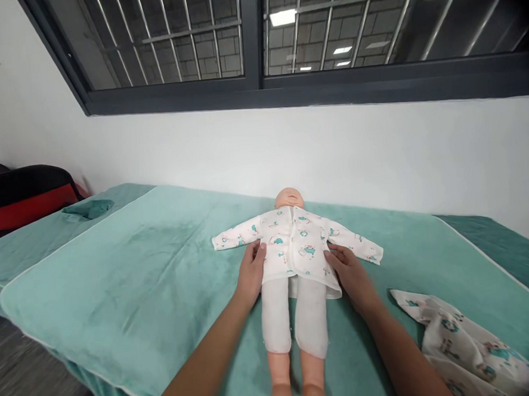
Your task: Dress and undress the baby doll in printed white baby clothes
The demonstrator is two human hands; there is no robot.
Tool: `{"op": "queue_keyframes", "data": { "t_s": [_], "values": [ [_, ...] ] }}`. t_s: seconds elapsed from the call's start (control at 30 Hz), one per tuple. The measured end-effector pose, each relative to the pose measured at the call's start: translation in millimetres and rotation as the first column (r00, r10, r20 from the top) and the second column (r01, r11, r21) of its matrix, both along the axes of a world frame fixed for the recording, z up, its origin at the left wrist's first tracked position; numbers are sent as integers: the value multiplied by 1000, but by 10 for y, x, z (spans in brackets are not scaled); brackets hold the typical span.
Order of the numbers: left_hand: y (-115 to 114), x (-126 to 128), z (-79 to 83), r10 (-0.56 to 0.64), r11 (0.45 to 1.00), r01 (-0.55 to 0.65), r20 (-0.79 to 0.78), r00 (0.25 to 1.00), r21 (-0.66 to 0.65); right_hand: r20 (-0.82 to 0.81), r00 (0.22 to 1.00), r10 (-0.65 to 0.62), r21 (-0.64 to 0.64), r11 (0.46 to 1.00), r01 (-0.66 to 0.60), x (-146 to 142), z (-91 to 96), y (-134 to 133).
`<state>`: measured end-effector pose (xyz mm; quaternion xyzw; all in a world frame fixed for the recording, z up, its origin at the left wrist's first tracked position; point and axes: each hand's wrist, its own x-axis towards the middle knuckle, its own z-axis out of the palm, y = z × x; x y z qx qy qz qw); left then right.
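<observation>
A baby doll (281, 370) lies on its back on the green cloth, head toward the wall and feet toward me. It wears a white printed shirt (307, 237), closed down the front, with both sleeves stretched out to the sides. White fabric covers its legs down to the shins. My left hand (251, 271) holds the shirt's left edge at the waist, thumb on top. At the opposite side, my right hand (347, 270) grips the shirt's edge between thumb and fingers. Some fingertips of both hands are hidden by the shirt and the doll's body.
A crumpled printed cloth (465, 341) lies at the lower right. The green cover (117, 278) spreads over the bed or table, against a white wall (244, 151). A black and red bag-like object (26, 197) sits at far left. Above is a barred window (255, 43).
</observation>
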<state>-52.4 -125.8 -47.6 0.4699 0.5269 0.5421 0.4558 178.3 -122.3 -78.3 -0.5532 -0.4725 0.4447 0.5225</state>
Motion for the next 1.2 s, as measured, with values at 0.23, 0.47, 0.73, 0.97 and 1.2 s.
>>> {"op": "queue_keyframes", "data": {
  "t_s": [0.23, 0.47, 0.73, 0.97, 1.2],
  "values": [
    [-323, -226, -114, -211, 977, 212, 76, 974, -3, 259, 949, 179, -165, 976, -139, 299, 40, -2],
    [-414, -330, -210, -178, 953, 192, -81, 981, 233, 408, 902, -143, 209, 976, 60, 122, 156, -116],
    [-423, -246, -312, 133, 898, 114, -509, 850, 425, 587, 799, 128, 323, 868, -377, -111, 316, -358],
    [-466, -230, -260, 102, 945, 52, -442, 891, 323, 519, 836, 178, 350, 848, -398, -123, 376, -371],
    [-444, -269, -276, 90, 946, 16, -309, 947, 325, 275, 903, 330, 275, 873, -402, -30, 330, -352]
  ]
}}
